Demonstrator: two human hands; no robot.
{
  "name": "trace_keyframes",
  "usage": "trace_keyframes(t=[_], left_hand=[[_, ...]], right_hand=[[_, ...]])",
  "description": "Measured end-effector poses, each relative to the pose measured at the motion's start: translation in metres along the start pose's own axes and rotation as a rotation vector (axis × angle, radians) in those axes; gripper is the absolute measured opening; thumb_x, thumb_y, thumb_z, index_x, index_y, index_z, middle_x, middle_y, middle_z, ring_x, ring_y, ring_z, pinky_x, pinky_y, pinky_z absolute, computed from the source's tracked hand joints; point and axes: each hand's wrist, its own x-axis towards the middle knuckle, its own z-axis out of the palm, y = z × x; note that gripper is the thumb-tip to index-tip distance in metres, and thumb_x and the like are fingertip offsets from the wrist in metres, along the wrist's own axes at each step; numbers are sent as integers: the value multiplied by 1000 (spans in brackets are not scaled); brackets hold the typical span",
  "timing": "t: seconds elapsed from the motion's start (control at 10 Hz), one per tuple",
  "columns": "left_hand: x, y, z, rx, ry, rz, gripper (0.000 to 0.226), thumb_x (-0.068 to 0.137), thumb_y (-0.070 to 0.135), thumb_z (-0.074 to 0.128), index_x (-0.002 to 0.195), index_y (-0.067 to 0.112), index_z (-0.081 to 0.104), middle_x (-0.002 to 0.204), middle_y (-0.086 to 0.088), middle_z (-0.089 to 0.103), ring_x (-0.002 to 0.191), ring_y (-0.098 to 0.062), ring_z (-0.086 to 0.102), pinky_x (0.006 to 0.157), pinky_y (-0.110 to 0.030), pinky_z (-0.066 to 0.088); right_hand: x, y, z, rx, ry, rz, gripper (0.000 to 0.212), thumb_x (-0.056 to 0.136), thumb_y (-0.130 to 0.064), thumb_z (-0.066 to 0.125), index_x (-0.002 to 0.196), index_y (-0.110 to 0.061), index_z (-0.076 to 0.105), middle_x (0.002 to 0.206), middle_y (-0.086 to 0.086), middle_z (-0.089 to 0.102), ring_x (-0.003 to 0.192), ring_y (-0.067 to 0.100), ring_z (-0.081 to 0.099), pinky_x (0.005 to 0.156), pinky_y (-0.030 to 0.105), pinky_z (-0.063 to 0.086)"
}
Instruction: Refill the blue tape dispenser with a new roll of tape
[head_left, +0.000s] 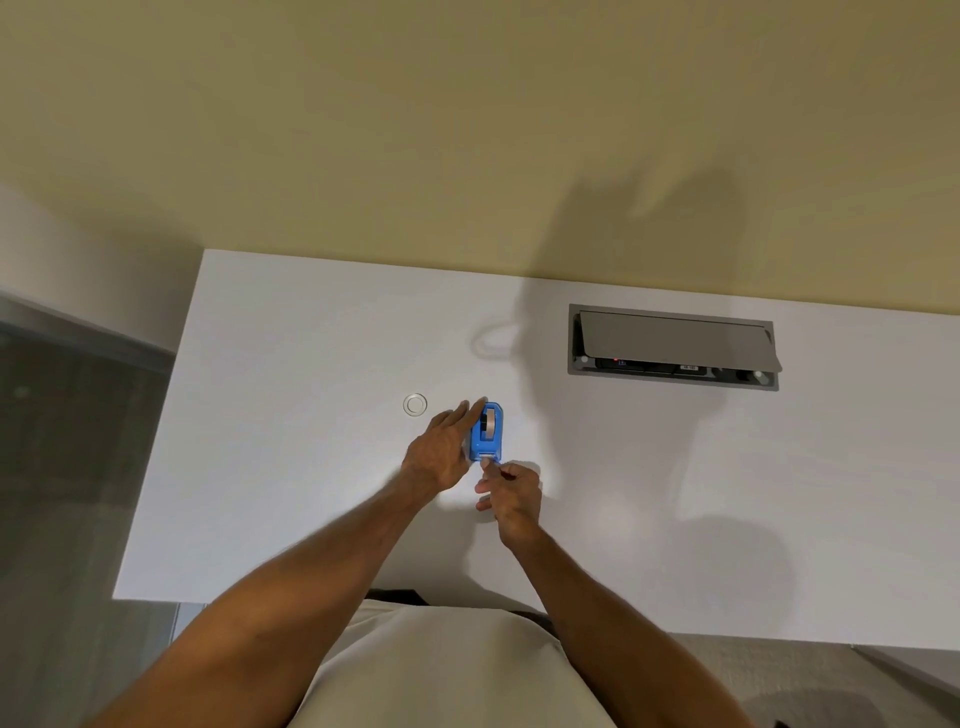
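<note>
At frame centre, left hand (439, 452) spread flat steadies the blue tape dispenser (487, 431); right hand (509, 493) pinching the tape end (487, 460) could lose it if the dispenser slides on the counter (311, 364).

The tape dispenser (487, 432) is set on the table (311, 467) at the frame's centre. A small ring (415, 405) is placed just left of it. The left hand (439, 454) is laid against its left side, the right hand (509, 493) just below it. A cable box (673, 346) is sunk into the table at upper right.
</note>
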Motion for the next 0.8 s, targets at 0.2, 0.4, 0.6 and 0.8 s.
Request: trace_keyframes(t=[0.2,0.4,0.6,0.8], left_hand=[[-1,1,-3,-7,-26,10,87,105,26,61,170,30,3,178,-1,14,164,-25,21,128,-46,39],[-10,3,-4,-31,-9,40,88,105,18,58,170,17,-1,178,-3,11,165,-25,20,130,-47,34],[-26,5,-3,-10,24,23,81,106,18,52,170,13,2,178,-2,10,166,-23,15,127,-46,39],[-38,14,-10,229,154,72,78,108,30,46,170,10,3,178,-4,9,167,-24,12,131,-42,33]], right_hand=[[1,-6,-12,-187,16,-30,48,97,-46,67,114,-2,67,103,15,81,89,36,79,91,46,66],[0,-17,-31,-523,24,-126,35,99,-37,67,114,-6,67,107,12,80,96,29,78,95,44,64],[-12,-26,-48,-878,133,-341,21,104,-28,55,112,-12,66,105,5,76,95,23,74,85,34,63],[-22,-35,-60,-986,145,-621,30,107,-27,51,136,-21,55,133,-3,65,124,17,62,107,34,50]])
